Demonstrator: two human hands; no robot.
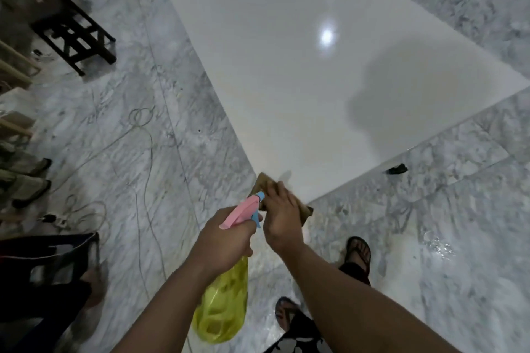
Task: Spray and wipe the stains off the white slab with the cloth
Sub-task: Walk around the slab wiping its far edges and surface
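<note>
At the near corner of the white slab (286, 66), the right hand (279, 216) presses the cloth (262, 182) flat-fingered, the left hand (226, 241) grips the spray bottle (223, 309), and wiping looks barely begun.

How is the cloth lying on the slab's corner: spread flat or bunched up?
Mostly flat: the cloth lies under the right hand at the white slab corner.

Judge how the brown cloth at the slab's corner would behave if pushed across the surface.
The cloth looks soft and floppy: it bunches under the right hand, so it would probably fold, not slide flat. The white slab shines glossily, so the cloth likely glides easily. It seems light.
</note>
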